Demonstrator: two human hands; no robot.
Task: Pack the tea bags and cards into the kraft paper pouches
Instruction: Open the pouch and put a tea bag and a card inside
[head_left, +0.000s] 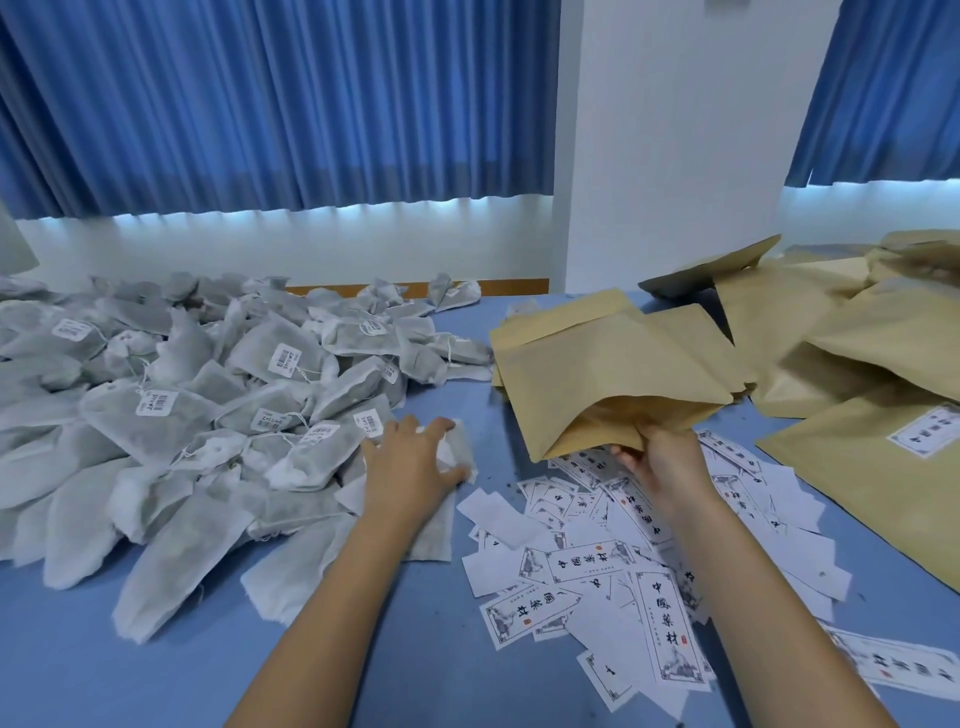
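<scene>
A tea bag (460, 449) is gripped by the left hand (410, 467); a kraft pouch (613, 374) is pinched at its open mouth by the right hand (662, 465), apparently for filling.

light: soft, even — glow beneath curtains (280, 104) | edges: wide-angle bowing, blurred

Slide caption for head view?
Left hand grips a tea bag; right hand holds an open kraft pouch over cards.

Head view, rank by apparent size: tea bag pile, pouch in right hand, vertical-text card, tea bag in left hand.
1. tea bag pile
2. pouch in right hand
3. vertical-text card
4. tea bag in left hand; mostly hidden, card nearer camera, so 3 and 4 unsure.
</scene>
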